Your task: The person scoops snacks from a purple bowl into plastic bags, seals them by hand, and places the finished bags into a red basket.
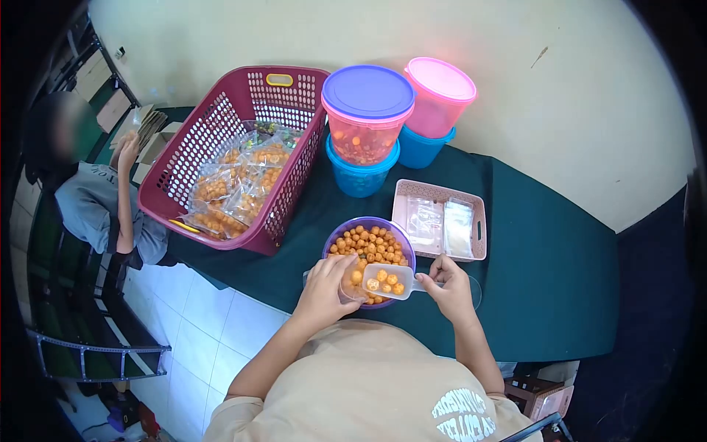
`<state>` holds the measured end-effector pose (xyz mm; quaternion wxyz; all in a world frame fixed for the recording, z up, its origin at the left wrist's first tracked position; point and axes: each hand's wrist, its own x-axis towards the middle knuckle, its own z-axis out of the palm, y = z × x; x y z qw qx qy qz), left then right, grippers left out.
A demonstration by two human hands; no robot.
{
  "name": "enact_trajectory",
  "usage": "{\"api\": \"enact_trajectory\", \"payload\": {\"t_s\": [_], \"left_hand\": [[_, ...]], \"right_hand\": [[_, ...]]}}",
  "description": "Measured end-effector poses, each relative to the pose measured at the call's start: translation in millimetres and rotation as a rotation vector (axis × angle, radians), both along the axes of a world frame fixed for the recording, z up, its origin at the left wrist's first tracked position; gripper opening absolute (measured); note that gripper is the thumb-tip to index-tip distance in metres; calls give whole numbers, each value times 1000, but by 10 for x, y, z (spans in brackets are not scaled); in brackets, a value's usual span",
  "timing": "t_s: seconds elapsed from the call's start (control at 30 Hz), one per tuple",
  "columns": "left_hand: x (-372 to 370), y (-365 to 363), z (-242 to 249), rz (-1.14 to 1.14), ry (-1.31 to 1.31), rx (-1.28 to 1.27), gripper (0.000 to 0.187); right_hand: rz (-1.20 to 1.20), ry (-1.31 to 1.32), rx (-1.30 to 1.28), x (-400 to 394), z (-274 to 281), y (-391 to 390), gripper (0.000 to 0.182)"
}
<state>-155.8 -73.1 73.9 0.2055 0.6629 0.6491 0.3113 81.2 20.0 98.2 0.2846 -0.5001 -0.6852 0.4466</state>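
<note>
A purple bowl (329,239) full of round orange snack balls (372,244) stands right in front of me. My right hand (451,289) is closed on the handle of a translucent plastic scoop (398,283), which carries several of the balls over the bowl's near side. Over the bowl's left rim, my left hand (325,286) grips a clear plastic bag (352,289), its mouth turned to the scoop. Scoop and bag overlap in this view. An orange ball shows through the clear plastic.
A maroon basket (293,184) of filled snack bags stands left. Behind the bowl are stacked tubs with a purple lid (370,91) and a pink lid (442,79). A pink tray (482,228) holds clear bags. Another person (107,199) is at the far left.
</note>
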Motion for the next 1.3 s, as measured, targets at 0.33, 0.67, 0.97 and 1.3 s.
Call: {"api": "enact_trajectory", "payload": {"t_s": [0.33, 0.67, 0.97, 1.3], "left_hand": [[30, 1, 2, -17, -3, 1, 80], [47, -1, -11, -26, -9, -19, 80], [91, -3, 4, -35, -28, -24, 81], [84, -22, -1, -35, -24, -18, 80]], "right_hand": [[-7, 17, -2, 5, 11, -13, 26], [28, -51, 9, 8, 116, -29, 26], [79, -235, 191, -60, 295, -44, 26], [106, -113, 118, -44, 312, -19, 26]]}}
